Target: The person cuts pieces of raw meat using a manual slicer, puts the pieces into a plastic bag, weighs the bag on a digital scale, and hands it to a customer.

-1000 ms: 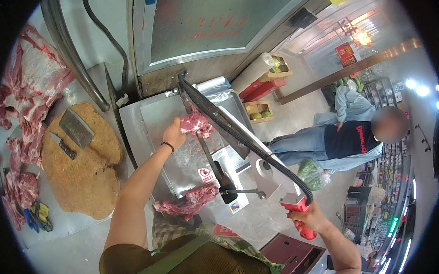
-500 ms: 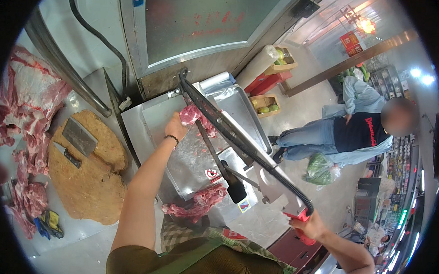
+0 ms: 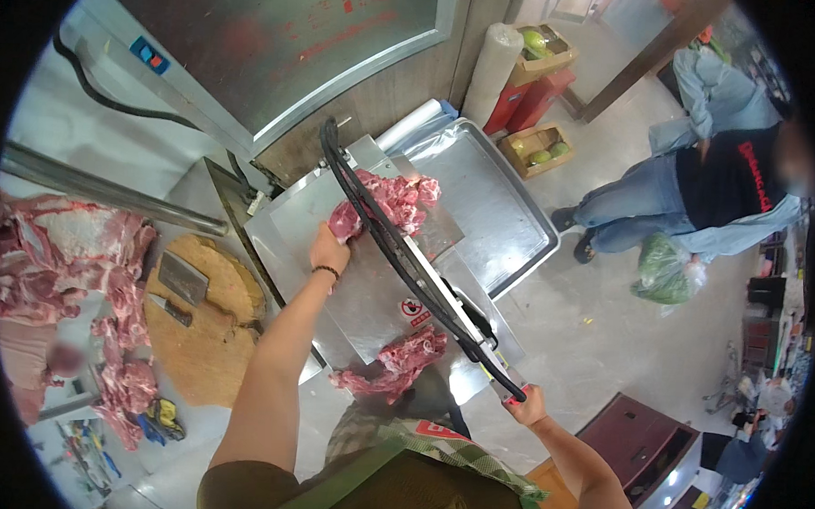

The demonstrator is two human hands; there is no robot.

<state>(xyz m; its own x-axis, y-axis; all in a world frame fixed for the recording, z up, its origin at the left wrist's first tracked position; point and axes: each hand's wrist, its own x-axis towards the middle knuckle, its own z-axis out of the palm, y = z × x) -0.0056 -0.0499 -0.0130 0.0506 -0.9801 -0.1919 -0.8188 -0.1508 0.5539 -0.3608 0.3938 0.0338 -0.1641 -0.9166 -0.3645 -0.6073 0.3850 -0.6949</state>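
A long lever-arm cutter [image 3: 432,271], with a white bar and black hose, crosses a metal table [image 3: 361,293]. My right hand [image 3: 530,408] is closed around the red grip at its near end. Beside the arm's far part, my left hand [image 3: 330,248] holds the dark red end of a piece of raw meat [image 3: 345,222]. More cut meat [image 3: 409,201] lies across the arm from that hand; whether it joins the held piece is hidden under the arm. A bony piece of meat [image 3: 404,360] rests at the table's near edge. The cutting edge cannot be seen.
To the left, a wooden chopping block [image 3: 193,346] carries a cleaver [image 3: 183,278] and a small knife [image 3: 170,310]. Large raw meat cuts [image 3: 62,251] lie farther left. A metal tray [image 3: 507,218] adjoins the table. A person [image 3: 639,191] stands at right with a green bag [image 3: 663,272].
My right hand has moved left and the cutter arm has swung, now seen nearly edge-on. My left hand stays on the meat. More meat shows beyond the arm, and the view has shifted.
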